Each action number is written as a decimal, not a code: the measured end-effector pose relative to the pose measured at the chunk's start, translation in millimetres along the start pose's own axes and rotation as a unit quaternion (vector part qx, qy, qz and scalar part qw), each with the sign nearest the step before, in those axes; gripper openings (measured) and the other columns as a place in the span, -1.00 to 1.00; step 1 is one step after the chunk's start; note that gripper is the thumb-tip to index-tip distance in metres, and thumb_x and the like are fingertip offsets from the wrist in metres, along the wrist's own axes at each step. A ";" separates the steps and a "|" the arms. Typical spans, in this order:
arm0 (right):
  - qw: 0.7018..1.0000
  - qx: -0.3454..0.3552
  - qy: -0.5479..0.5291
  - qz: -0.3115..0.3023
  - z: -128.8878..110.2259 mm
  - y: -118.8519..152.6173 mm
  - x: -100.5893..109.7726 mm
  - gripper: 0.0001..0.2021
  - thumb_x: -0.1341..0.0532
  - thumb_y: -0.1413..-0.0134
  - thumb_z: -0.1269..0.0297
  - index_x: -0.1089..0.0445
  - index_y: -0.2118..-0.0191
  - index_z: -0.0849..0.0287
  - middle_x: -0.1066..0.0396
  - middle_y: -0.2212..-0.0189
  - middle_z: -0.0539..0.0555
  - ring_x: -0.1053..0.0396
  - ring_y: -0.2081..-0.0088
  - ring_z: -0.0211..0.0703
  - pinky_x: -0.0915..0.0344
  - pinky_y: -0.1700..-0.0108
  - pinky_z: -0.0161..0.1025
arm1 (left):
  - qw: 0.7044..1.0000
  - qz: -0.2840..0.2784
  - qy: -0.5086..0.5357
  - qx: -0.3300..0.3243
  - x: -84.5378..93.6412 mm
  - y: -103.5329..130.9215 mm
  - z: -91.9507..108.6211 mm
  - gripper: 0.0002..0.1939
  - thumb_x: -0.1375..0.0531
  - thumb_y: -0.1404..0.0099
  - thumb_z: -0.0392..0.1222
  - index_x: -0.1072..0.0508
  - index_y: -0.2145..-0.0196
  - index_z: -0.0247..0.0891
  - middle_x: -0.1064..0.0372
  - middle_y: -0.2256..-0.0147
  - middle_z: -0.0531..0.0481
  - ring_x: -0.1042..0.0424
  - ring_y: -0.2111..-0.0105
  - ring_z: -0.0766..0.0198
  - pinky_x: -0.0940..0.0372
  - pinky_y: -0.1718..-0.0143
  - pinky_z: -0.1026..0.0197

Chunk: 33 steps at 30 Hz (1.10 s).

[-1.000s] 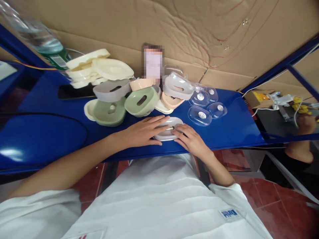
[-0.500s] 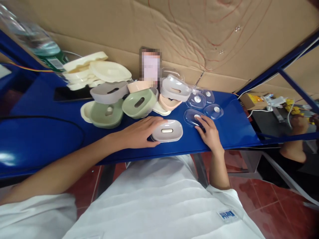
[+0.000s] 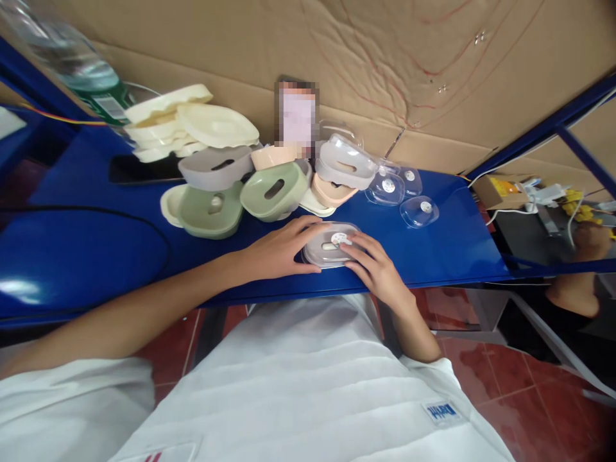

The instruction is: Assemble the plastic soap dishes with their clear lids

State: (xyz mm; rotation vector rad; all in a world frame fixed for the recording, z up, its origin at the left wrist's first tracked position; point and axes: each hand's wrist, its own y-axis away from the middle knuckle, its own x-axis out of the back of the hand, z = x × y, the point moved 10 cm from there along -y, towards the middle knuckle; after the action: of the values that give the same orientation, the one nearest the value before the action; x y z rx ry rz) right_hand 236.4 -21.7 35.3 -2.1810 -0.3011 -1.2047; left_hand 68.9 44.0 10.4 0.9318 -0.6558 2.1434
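A grey oval dish (image 3: 315, 255) lies near the front edge of the blue table, a clear lid (image 3: 353, 229) with a round white sticker over it. Whether the lid is seated cannot be made out. Around the dish's left end curve the thumb and fingers of my left hand (image 3: 283, 250), gripping it. From the right, my right hand (image 3: 378, 263) has its fingers on the lid. Behind them are green dishes (image 3: 212, 208), a grey dish (image 3: 216, 168) and a stacked grey dish (image 3: 344, 163). More clear lids (image 3: 419, 212) lie to the right.
Cream-coloured pieces (image 3: 219, 125) are piled at the back left beside a bottle (image 3: 96, 83). A phone (image 3: 297, 119) leans on the cardboard (image 3: 231, 45) behind the blue table (image 3: 452, 237). At the far right, another person's arm (image 3: 572, 289) shows.
My right hand has moved left with a clear lid, which now lies over the grey dish. My left hand remains at the dish's left end. The view has shifted slightly.
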 end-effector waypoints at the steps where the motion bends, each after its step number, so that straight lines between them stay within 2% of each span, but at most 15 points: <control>1: 1.000 0.001 0.005 -0.001 1.1 0.3 -1.7 -0.52 -0.22 -0.53 0.24 -0.34 -0.46 -0.11 -0.44 -0.32 0.14 -0.29 -0.44 0.11 -0.31 -0.48 0.20 | 1.000 -0.003 -0.005 0.001 0.2 0.0 -0.4 -0.06 -0.41 -0.38 0.09 -0.09 -0.55 0.00 -0.12 -0.45 -0.20 -0.20 -0.45 -0.13 -0.23 -0.44 -0.12; 6: 0.999 0.033 0.034 -0.020 -0.7 3.9 -8.4 -0.44 -0.22 -0.50 0.37 -0.28 -0.50 -0.12 -0.42 -0.37 0.12 -0.28 -0.46 0.08 -0.25 -0.52 0.20 | 1.000 -0.006 -0.027 -0.015 2.2 0.1 -2.6 -0.10 -0.39 -0.41 0.09 -0.12 -0.55 -0.02 -0.13 -0.47 -0.18 -0.20 -0.45 -0.11 -0.20 -0.46 -0.06; 10: 0.997 0.043 0.054 -0.026 -2.2 2.9 -12.7 -0.44 -0.22 -0.51 0.37 -0.27 -0.49 -0.15 -0.26 -0.48 0.10 -0.02 -0.57 0.15 -0.02 -0.56 0.39 | 0.999 0.002 -0.033 -0.009 1.7 -0.1 -9.0 -0.08 -0.42 -0.38 0.12 -0.14 -0.54 -0.02 -0.09 -0.51 -0.15 -0.22 -0.45 -0.10 -0.16 -0.48 -0.02; 12: 0.997 0.046 0.053 -0.034 -2.1 2.1 -15.5 -0.42 -0.19 -0.52 0.38 -0.23 -0.52 -0.13 -0.20 -0.51 0.10 0.05 -0.60 0.12 -0.06 -0.56 0.35 | 1.000 0.007 -0.030 0.006 1.5 0.0 -12.6 -0.09 -0.43 -0.36 0.13 -0.18 -0.52 -0.02 -0.14 -0.48 -0.14 -0.27 -0.43 -0.08 -0.21 -0.45 0.02; 14: 0.996 0.057 0.052 -0.036 -3.0 1.7 -16.6 -0.39 -0.14 -0.53 0.45 -0.18 -0.54 -0.16 -0.22 -0.50 0.07 0.01 -0.59 0.05 -0.10 -0.56 0.28 | 0.999 0.009 -0.025 0.020 1.6 0.1 -14.9 -0.10 -0.45 -0.34 0.13 -0.21 -0.50 -0.02 -0.21 -0.44 -0.13 -0.32 -0.39 -0.05 -0.27 -0.40 0.05; 17: 0.996 0.061 0.060 -0.033 -3.1 0.6 -17.2 -0.37 -0.11 -0.53 0.48 -0.17 -0.54 -0.21 -0.25 -0.49 0.03 -0.03 -0.58 0.04 -0.04 -0.58 0.30 | 0.999 0.013 -0.023 0.030 3.1 -0.2 -15.9 -0.12 -0.46 -0.33 0.12 -0.23 -0.47 -0.01 -0.26 -0.39 -0.12 -0.37 -0.35 -0.02 -0.31 -0.36 0.08; 22: 0.998 0.024 0.042 -0.050 -2.0 -4.3 -21.5 -0.49 -0.11 -0.57 0.35 -0.29 -0.48 -0.17 -0.27 -0.48 0.04 -0.07 -0.56 0.04 -0.09 -0.57 0.26 | 0.999 0.002 -0.030 0.032 2.8 -2.1 -16.4 -0.15 -0.44 -0.33 0.13 -0.24 -0.45 -0.03 -0.26 -0.38 -0.14 -0.38 -0.34 -0.05 -0.35 -0.30 0.07; 25: 0.997 0.015 0.025 -0.070 4.0 -4.3 -19.3 -0.50 -0.10 -0.58 0.25 -0.25 -0.50 -0.20 -0.26 -0.49 0.02 -0.08 -0.56 0.04 -0.10 -0.56 0.26 | 0.999 0.000 -0.033 0.030 4.3 -2.1 -13.3 -0.18 -0.40 -0.36 0.13 -0.22 -0.45 -0.05 -0.24 -0.38 -0.16 -0.39 -0.33 -0.06 -0.38 -0.27 0.06; 27: 0.998 -0.013 0.029 -0.051 24.5 -1.0 -4.3 -0.46 -0.09 -0.58 0.17 -0.16 -0.55 -0.16 -0.24 -0.50 0.06 -0.09 -0.56 0.05 -0.12 -0.55 0.25 | 0.999 -0.004 -0.037 0.025 5.1 -1.3 -9.1 -0.20 -0.39 -0.38 0.11 -0.22 -0.44 -0.08 -0.24 -0.37 -0.18 -0.40 -0.32 -0.06 -0.37 -0.29 0.03; 29: 0.992 -0.095 0.088 0.008 64.1 9.3 24.7 -0.43 -0.05 -0.59 0.08 -0.09 -0.58 -0.07 -0.20 -0.52 0.15 -0.04 -0.57 0.09 -0.08 -0.54 0.30 | 0.999 -0.005 -0.043 0.017 5.7 -0.2 -4.7 -0.22 -0.38 -0.38 0.07 -0.22 -0.42 -0.12 -0.23 -0.37 -0.20 -0.39 -0.32 -0.07 -0.35 -0.32 0.01; 31: 0.961 -0.203 0.177 0.060 109.4 30.1 56.7 -0.39 -0.03 -0.58 0.00 -0.07 -0.58 0.03 -0.16 -0.53 0.26 0.04 -0.59 0.23 0.03 -0.51 0.48 | 0.999 0.007 -0.052 -0.002 7.7 0.5 0.5 -0.24 -0.38 -0.37 0.05 -0.22 -0.40 -0.17 -0.19 -0.39 -0.26 -0.36 -0.34 -0.10 -0.31 -0.36 -0.04; 33: 0.934 -0.272 0.223 0.068 142.1 51.9 75.5 -0.36 -0.02 -0.55 -0.08 -0.11 -0.56 0.08 -0.22 -0.49 0.34 0.00 -0.57 0.35 0.11 -0.45 0.65 | 0.997 0.030 -0.068 -0.030 10.7 0.7 5.8 -0.30 -0.36 -0.38 0.02 -0.26 -0.36 -0.21 -0.15 -0.42 -0.30 -0.31 -0.37 -0.13 -0.26 -0.41 -0.09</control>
State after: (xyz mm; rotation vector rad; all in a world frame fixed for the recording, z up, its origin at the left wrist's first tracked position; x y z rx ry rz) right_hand 400.0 18.3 20.9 -2.2222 0.4171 -1.8105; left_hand 65.4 43.9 22.1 1.0448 -0.8209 2.1131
